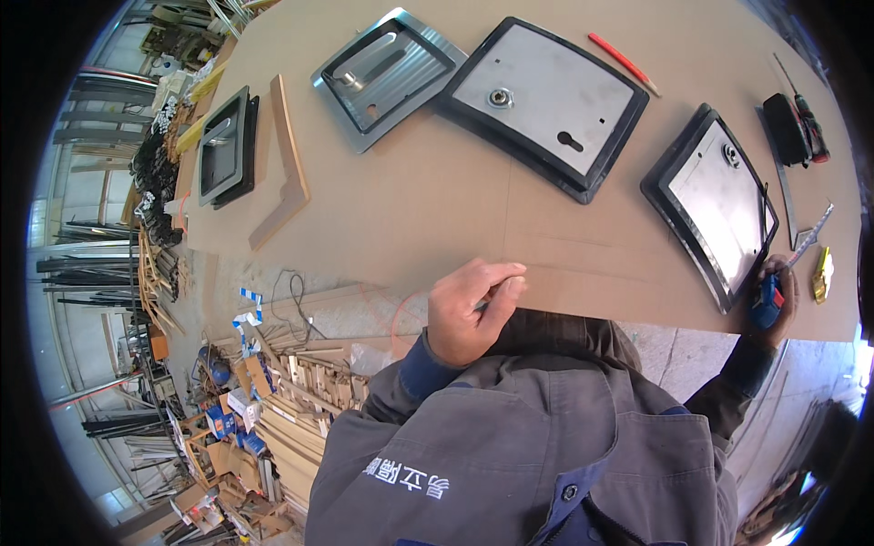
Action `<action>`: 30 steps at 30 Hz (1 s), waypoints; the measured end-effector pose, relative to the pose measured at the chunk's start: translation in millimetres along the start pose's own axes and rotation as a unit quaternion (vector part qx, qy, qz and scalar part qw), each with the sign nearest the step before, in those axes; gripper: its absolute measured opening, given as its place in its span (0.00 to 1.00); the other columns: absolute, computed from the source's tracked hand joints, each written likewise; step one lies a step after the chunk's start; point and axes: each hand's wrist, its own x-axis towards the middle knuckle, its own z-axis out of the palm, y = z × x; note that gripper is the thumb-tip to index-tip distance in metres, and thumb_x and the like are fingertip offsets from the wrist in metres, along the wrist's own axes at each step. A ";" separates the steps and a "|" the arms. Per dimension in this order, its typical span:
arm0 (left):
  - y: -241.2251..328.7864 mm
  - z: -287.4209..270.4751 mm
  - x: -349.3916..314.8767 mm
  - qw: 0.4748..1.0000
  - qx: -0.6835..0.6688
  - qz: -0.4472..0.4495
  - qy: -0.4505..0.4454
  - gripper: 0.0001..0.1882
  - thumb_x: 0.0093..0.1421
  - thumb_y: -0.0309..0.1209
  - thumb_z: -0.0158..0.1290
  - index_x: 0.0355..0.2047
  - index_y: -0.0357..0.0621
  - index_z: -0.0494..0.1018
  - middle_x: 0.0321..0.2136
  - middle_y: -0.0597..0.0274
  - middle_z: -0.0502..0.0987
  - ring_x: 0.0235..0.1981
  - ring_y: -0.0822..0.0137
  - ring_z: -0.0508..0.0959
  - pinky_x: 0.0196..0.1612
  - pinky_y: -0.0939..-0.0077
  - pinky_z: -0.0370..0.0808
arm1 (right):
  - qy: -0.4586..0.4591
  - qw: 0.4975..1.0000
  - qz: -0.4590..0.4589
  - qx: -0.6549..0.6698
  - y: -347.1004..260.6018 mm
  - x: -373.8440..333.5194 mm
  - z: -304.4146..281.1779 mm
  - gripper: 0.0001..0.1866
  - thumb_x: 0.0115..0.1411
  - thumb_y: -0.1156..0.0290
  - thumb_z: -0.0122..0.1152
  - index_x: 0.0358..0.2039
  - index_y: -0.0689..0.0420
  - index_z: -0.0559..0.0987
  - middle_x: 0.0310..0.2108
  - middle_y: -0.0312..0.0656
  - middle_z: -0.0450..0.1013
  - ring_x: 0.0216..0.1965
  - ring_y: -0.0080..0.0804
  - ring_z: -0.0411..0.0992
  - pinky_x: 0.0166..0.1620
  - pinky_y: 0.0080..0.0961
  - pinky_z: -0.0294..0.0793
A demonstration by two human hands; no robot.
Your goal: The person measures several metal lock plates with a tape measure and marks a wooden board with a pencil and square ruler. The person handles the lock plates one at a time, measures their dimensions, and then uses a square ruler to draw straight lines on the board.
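My left hand (475,308) hovers by the near table edge, fingers curled and thumb tip against the index finger. Nothing shows in it. My right hand (785,289), at the table's near right, is closed around a blue and black tape measure (767,302); a length of its blade (812,235) points away from me. Just left of that hand lies a black-rimmed metal plate (715,202) with a round fitting. A larger black-rimmed plate (546,96), with a round fitting and a keyhole-shaped slot, rests farther off, touching a silver recessed handle plate (423,68).
On the brown table (391,209) lie a red pencil (624,64), a screwdriver (808,127) by a black case (785,130), a yellow object (822,275), an angled wooden strip (289,177) and a small dark recessed plate (225,150). Wooden boards (291,437) and boxes clutter the floor at left.
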 end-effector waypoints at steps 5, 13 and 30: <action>-8.3 -7.7 -0.8 0.999 -0.013 -0.012 0.032 0.07 0.67 0.19 0.56 0.43 0.33 0.82 0.31 0.55 0.84 0.30 0.68 0.87 0.32 0.79 0.81 | 0.036 0.999 0.001 0.009 -7.1 -8.2 20.0 0.17 0.76 0.62 0.51 0.46 0.65 0.78 0.36 0.40 0.73 0.36 0.23 0.72 0.38 0.18 0.72; -18.2 -26.4 9.0 0.997 -0.039 -0.024 0.058 0.06 0.67 0.22 0.59 0.44 0.36 0.82 0.29 0.57 0.84 0.29 0.72 0.85 0.31 0.80 0.79 | 0.009 1.000 0.015 0.001 -11.0 -4.5 14.5 0.17 0.78 0.60 0.50 0.45 0.63 0.77 0.36 0.38 0.73 0.34 0.22 0.73 0.35 0.17 0.75; -45.3 -148.8 113.5 0.974 0.165 -0.119 0.105 0.12 0.73 0.33 0.56 0.51 0.41 0.82 0.37 0.60 0.86 0.38 0.69 0.83 0.42 0.75 0.79 | 0.071 0.994 -0.065 -0.043 1.2 -5.2 36.4 0.15 0.77 0.64 0.47 0.41 0.63 0.76 0.36 0.38 0.71 0.35 0.22 0.69 0.42 0.18 0.70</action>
